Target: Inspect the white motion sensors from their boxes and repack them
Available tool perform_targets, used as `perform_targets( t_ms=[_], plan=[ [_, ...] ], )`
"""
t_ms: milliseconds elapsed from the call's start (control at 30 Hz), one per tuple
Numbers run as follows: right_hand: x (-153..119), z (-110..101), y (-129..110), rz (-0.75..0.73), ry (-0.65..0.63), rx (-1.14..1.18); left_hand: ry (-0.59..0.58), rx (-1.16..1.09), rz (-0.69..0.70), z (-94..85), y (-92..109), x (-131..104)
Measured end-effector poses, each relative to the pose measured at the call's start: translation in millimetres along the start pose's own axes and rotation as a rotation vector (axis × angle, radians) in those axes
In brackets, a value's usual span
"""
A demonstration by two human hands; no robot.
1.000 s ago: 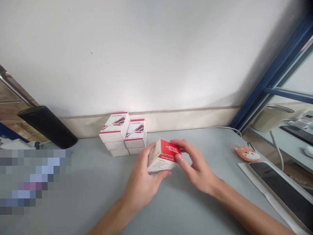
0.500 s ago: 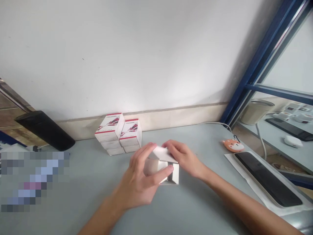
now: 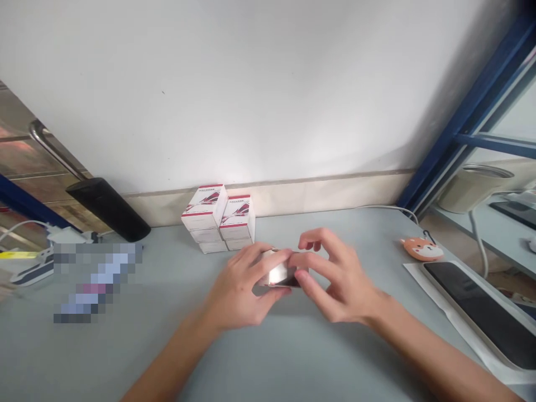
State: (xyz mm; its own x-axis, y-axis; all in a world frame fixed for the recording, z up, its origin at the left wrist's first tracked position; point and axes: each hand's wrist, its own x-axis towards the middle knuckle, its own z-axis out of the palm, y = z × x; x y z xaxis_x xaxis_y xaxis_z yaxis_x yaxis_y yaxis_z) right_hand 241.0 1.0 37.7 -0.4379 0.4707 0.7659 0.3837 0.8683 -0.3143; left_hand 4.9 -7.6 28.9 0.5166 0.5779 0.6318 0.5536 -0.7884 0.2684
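A small white cardboard box (image 3: 276,274) is held above the grey table in front of me, partly covered by fingers. My left hand (image 3: 243,293) is wrapped round its left side, fingers on top and thumb along the bottom edge. At the box's right end, the index finger and thumb of my right hand (image 3: 341,279) close on its edge, while the other fingers curl above. A dark area shows on the near side of the box; I cannot tell whether it is an opening or print.
White boxes with red print (image 3: 205,215) are stacked against the wall. On the left lie a black cylindrical object (image 3: 109,209), a power strip (image 3: 37,268) and a blurred-out item (image 3: 98,282). An orange animal-faced pouch (image 3: 422,248) and a black-topped slab (image 3: 481,312) lie right.
The open flaps seen before no longer show, and the box looks turned in my hands. My right hand has moved from its top flap to its right end. The view has shifted left.
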Motion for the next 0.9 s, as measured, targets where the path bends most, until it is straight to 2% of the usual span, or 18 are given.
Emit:
perform_targets(
  t_ms=[100,233,333,500,733,800,900],
  plan=[
    [-1,1,1,0.043,-0.094,-0.025,-0.001,0.088,-0.036,-4.4,-2,0],
    [-3,2,7,0.098,-0.04,-0.062,-0.019,0.181,-0.02,-12.0,-1,1],
    [-3,3,8,0.18,-0.06,-0.043,0.025,0.245,-0.013,-12.0,-3,-1],
    [-3,6,3,0.258,-0.112,0.015,0.074,0.155,-0.116,-3.7,-1,-5],
    [1,6,-1,0.386,-0.051,-0.138,0.264,0.186,-0.097,18.0,7,-9],
    [2,4,1,0.45,-0.075,-0.1,0.211,0.217,-0.07,21.6,8,-9],
    [3,1,13,0.54,-0.099,-0.06,0.016,0.263,-0.008,24.4,7,-8]
  ],
)
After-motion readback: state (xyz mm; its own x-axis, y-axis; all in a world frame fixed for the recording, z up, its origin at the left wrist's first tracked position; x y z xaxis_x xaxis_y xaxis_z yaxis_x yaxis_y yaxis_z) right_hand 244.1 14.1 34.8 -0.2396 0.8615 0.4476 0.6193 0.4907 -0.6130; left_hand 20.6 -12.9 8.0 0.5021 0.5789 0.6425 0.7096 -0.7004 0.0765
